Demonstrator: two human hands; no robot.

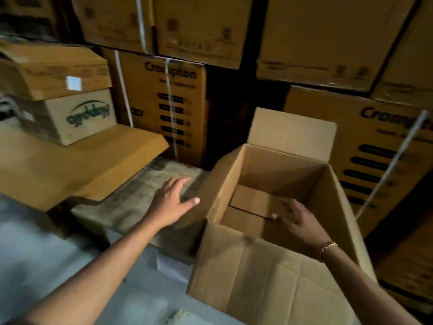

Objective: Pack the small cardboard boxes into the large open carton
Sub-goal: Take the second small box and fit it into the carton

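Observation:
The large open carton (337, 202) stands at centre right with its flaps up. At its bottom lies a small cardboard box (253, 202), flat, with a dark gap along its near side. My right hand (297, 221) reaches down inside the carton, fingers spread, just above or on that box. It grips nothing. My left hand (171, 202) hovers outside the carton's left wall, over a worn wooden platform (131, 202), fingers straight and spread, holding nothing.
Stacked "Crompton" cartons (164, 109) fill the wall behind and to the right. At left, a flat cardboard sheet (70, 165) carries a printed box (79, 118) with another box on top. Grey floor (35, 254) lies at lower left.

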